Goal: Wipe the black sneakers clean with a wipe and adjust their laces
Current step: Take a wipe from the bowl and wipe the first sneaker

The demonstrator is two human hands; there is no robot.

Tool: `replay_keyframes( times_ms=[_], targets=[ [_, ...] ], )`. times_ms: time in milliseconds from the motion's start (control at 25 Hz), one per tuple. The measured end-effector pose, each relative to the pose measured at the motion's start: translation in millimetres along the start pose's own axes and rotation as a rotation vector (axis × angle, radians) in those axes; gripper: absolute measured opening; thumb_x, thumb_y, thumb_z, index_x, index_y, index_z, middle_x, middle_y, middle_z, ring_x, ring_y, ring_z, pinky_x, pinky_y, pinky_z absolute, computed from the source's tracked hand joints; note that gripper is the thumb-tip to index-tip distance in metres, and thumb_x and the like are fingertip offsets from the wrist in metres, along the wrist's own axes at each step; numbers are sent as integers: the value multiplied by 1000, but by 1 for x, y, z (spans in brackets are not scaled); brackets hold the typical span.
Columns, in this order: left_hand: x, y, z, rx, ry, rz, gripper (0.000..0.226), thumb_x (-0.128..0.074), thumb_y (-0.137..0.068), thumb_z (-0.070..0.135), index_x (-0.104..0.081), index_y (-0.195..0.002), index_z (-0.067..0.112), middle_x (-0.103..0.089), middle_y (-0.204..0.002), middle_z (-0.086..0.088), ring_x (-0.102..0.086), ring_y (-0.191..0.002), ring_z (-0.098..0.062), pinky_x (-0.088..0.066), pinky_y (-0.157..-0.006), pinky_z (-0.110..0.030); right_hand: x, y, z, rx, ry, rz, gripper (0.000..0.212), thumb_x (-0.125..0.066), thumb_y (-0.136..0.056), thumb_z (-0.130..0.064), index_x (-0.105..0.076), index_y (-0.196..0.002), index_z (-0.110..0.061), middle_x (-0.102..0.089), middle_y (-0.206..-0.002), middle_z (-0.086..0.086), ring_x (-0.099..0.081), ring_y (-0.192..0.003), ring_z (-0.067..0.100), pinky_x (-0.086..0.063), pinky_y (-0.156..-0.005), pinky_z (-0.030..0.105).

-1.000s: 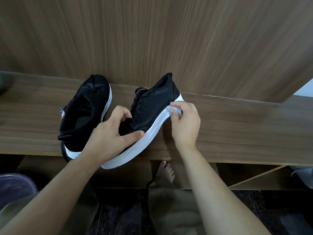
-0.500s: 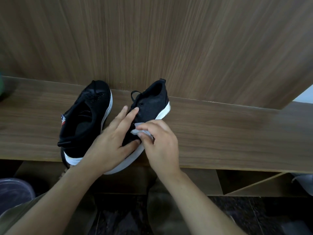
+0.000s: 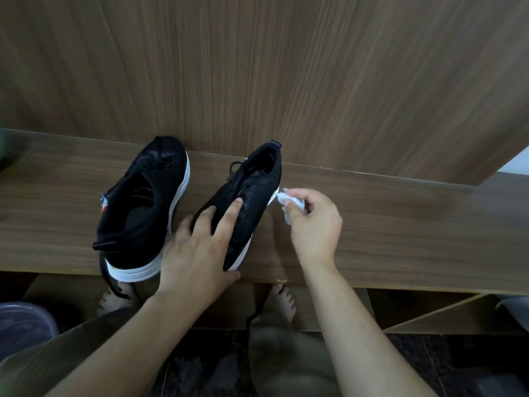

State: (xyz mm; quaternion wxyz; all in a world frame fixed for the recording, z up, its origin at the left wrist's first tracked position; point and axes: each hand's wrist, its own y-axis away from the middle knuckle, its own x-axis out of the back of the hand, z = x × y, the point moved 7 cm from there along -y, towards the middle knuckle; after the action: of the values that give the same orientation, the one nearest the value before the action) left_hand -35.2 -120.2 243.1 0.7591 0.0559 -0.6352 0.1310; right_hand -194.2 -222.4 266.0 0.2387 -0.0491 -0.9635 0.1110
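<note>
Shifted since half a second ago: right hand [image 3: 313,224] off the upper of the right-hand sneaker [image 3: 252,202], now beside its outer white sole edge, the sneaker set flatter on the shelf.

Foreground: both forearms reach in from below; bare feet on the dark floor under the shelf.
Left hand [image 3: 200,253]: fingers straight and spread, pressing on the upper near the lace eyelets, thumb at the shelf's front lip; steadies, grips nothing.
Right hand: pinches a crumpled white wipe [image 3: 289,203] between thumb and fingertips, wipe touching or just beside the sole rim; which, cannot tell.
Wooden shelf [image 3: 400,230]: carries both sneakers; left-hand sneaker [image 3: 143,207] stands apart, a lace hanging over the front edge.
Behind: wood-grain panel [image 3: 286,67].

Handling note, as judgement: keep the left palm bearing down so the sneaker does not skid; draw the wipe along the white rim in one direction, refolding to a fresh face; laces appear not yet adjusted
</note>
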Motion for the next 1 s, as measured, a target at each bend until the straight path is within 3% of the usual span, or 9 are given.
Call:
replay_keyframes(
  times_ms=[160,280,360,480,600,720,840,920,1000],
  targets=[
    [4,-14,13,-212,5,-129,126,-78,-67,35,27,-135,49,-22,-152,11,-20,-141,-22,-29,-110,-46,34,-12,27,-101,-57,137,18,-68,-85,-19,-68,-95,-33,-68,-98,-11,-64,-90,6,-55,-82,32],
    [13,-37,18,-305,-125,-123,108,-58,-83,8,26,-134,51,-19,-155,13,-6,-145,-21,-14,-113,-53,68,-14,42,-146,-112,304,12,-66,-86,-22,-65,-87,-34,-68,-94,-12,-64,-90,9,-54,-86,37],
    [19,-54,16,-396,-175,-117,96,-46,-87,0,17,-138,52,-14,-156,15,-1,-146,-17,-10,-115,-49,78,-17,50,-172,-172,347,16,-61,-90,-16,-61,-87,-33,-67,-94,-10,-63,-93,12,-52,-89,40],
    [31,-70,8,-455,-239,-24,79,-39,-90,3,0,-142,48,-9,-157,13,-6,-145,-18,-19,-114,-45,64,-21,58,-238,-333,219,18,-53,-95,-12,-60,-91,-28,-67,-101,0,-64,-97,19,-53,-90,46],
    [37,-57,16,-302,10,85,76,-57,-87,17,-14,-143,43,-10,-157,5,-16,-143,-23,-28,-111,-46,55,-18,66,-332,-288,130,16,-52,-95,-15,-59,-94,-29,-67,-103,-1,-65,-98,19,-54,-87,45],
    [19,-52,45,-365,80,-32,83,-64,-82,39,-6,-140,54,6,-158,4,0,-145,-30,-14,-113,-54,58,7,70,-456,-338,260,13,-58,-92,-13,-61,-90,-26,-68,-97,0,-65,-88,14,-54,-77,30],
    [7,-72,68,-348,161,-225,49,-63,-81,48,-42,-125,48,6,-159,2,1,-143,-38,-8,-112,-60,44,47,69,-551,-477,455,19,-62,-90,-12,-59,-80,-27,-67,-89,-1,-63,-79,12,-48,-69,20],
    [1,-76,73,-322,193,-295,38,-59,-83,50,-48,-117,38,-4,-158,-5,-6,-142,-40,-12,-112,-61,30,67,67,-571,-464,473,17,-66,-87,-16,-58,-80,-29,-66,-93,-3,-63,-83,10,-51,-74,23],
    [-4,-72,71,-326,188,-305,37,-53,-88,48,-44,-120,33,-6,-158,-7,-7,-142,-42,-11,-112,-60,13,79,58,-513,-336,384,21,-70,-84,-15,-57,-79,-31,-60,-98,-6,-59,-86,5,-49,-77,20]
  ],
)
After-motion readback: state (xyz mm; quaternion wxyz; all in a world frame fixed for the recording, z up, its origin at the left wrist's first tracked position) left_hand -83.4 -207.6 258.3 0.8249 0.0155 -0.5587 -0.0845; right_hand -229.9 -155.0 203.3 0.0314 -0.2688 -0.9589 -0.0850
